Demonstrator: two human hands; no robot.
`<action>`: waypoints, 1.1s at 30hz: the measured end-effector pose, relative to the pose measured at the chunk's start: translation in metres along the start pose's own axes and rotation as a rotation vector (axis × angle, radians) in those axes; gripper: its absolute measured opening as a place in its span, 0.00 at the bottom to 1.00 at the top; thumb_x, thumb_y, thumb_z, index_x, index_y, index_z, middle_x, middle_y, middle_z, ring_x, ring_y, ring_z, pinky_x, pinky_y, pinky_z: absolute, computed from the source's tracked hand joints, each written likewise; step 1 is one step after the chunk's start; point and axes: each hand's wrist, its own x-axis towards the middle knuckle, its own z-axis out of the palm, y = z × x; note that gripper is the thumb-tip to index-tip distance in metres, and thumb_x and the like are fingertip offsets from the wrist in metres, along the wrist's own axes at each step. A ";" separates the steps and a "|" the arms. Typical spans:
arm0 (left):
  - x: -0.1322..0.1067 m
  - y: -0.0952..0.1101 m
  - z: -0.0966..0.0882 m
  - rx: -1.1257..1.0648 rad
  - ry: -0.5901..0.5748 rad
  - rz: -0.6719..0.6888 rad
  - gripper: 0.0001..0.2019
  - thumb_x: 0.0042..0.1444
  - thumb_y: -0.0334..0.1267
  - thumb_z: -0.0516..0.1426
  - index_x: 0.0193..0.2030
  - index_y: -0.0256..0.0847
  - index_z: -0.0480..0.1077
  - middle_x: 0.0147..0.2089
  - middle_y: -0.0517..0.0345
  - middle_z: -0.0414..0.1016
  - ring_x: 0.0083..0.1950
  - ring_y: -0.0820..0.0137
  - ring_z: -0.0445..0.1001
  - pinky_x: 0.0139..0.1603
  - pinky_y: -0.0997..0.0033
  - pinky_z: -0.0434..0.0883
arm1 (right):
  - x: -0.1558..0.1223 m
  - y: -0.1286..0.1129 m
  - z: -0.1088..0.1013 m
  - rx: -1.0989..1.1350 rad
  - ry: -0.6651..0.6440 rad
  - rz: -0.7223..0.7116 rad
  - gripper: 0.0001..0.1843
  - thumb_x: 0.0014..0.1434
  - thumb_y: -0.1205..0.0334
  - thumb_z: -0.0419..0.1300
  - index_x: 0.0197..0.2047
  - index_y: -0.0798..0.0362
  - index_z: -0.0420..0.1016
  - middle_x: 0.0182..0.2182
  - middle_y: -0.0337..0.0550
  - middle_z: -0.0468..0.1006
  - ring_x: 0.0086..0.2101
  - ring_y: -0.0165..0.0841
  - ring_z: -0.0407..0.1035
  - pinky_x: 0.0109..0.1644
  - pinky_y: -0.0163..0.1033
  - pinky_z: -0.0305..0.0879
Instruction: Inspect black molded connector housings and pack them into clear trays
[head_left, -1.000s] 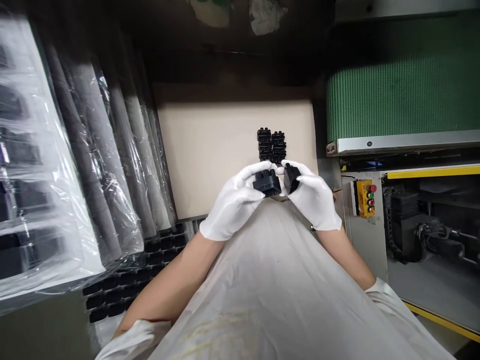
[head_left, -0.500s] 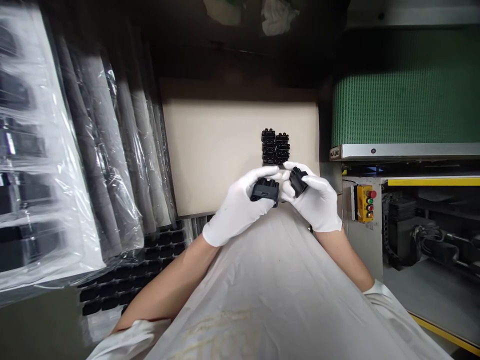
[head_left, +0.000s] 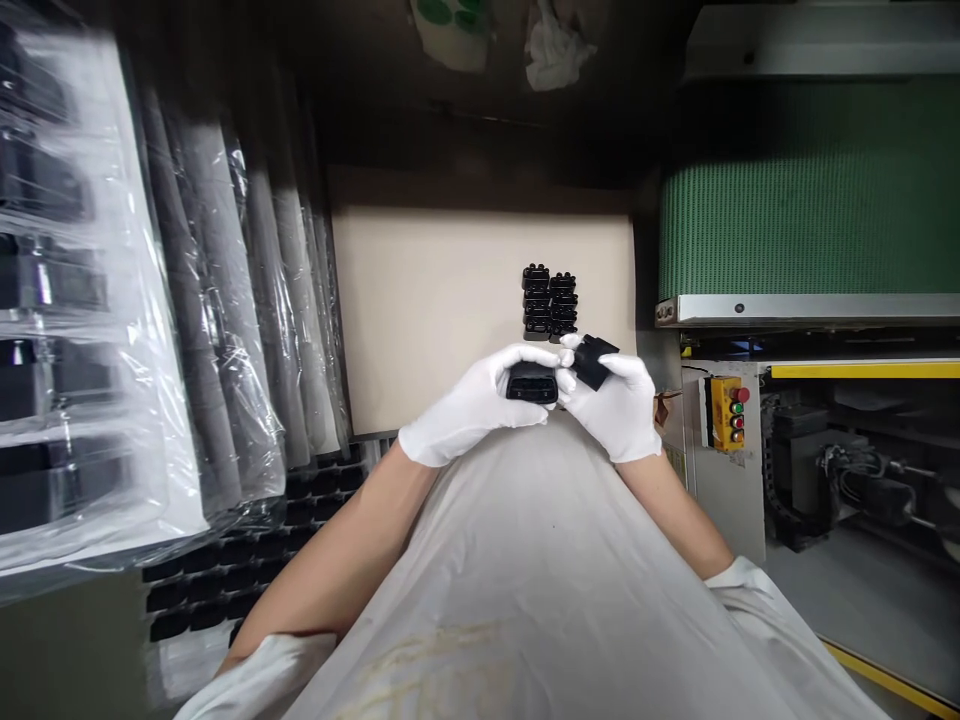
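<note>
My left hand [head_left: 480, 400], in a white glove, is closed around a black plastic connector housing [head_left: 532, 384], whose hollow, oblong open face is turned up toward me. Beside it, my gloved right hand [head_left: 611, 405] grips a second black connector housing [head_left: 595, 361], tilted, with a flat side showing. The fingertips of both hands nearly meet between the two parts. Just beyond the hands, several more black connector housings [head_left: 550, 302] stand packed in two columns on the beige tabletop [head_left: 420, 310].
Plastic-wrapped trays of black parts [head_left: 60, 380] stand at the left, with more black parts [head_left: 217, 580] in a tray below. On the right are a green conveyor belt [head_left: 795, 225] and a yellow button box [head_left: 727, 413]. A white cloth [head_left: 555, 50] lies at the back.
Both housings have been turned in my hands: the left one now shows its hollow face, the right one a flat side. My right hand has shifted slightly left.
</note>
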 end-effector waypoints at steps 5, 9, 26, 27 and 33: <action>0.001 -0.025 -0.015 -0.085 0.023 0.000 0.23 0.57 0.50 0.70 0.52 0.39 0.73 0.35 0.56 0.78 0.28 0.72 0.72 0.33 0.69 0.71 | 0.005 0.009 -0.015 0.083 0.009 0.048 0.22 0.57 0.51 0.57 0.47 0.57 0.78 0.35 0.48 0.78 0.31 0.37 0.68 0.35 0.43 0.68; 0.005 -0.036 -0.023 -0.046 0.071 0.012 0.23 0.62 0.60 0.65 0.41 0.38 0.71 0.28 0.60 0.72 0.23 0.75 0.65 0.27 0.71 0.65 | 0.009 0.027 -0.026 0.001 0.102 0.092 0.15 0.59 0.53 0.59 0.42 0.56 0.78 0.30 0.47 0.79 0.23 0.31 0.62 0.28 0.38 0.60; 0.113 -0.006 -0.107 0.331 0.515 -0.026 0.20 0.53 0.44 0.69 0.38 0.41 0.61 0.33 0.59 0.72 0.28 0.68 0.77 0.30 0.64 0.79 | 0.151 -0.016 -0.069 -0.413 0.128 -0.333 0.26 0.54 0.44 0.76 0.47 0.47 0.71 0.37 0.38 0.76 0.33 0.29 0.75 0.34 0.34 0.74; 0.119 0.002 -0.112 0.448 0.518 -0.031 0.19 0.54 0.43 0.68 0.37 0.41 0.61 0.32 0.58 0.72 0.27 0.68 0.75 0.30 0.63 0.78 | 0.165 -0.015 -0.075 -0.467 0.134 -0.352 0.27 0.53 0.45 0.76 0.49 0.46 0.71 0.40 0.38 0.77 0.37 0.30 0.77 0.39 0.36 0.77; 0.142 0.030 -0.124 1.356 0.278 -0.108 0.12 0.51 0.40 0.68 0.39 0.39 0.74 0.39 0.49 0.77 0.41 0.59 0.76 0.48 0.56 0.76 | 0.211 0.015 -0.098 -0.718 0.227 -0.416 0.29 0.51 0.57 0.75 0.54 0.51 0.71 0.54 0.47 0.79 0.56 0.40 0.75 0.63 0.50 0.74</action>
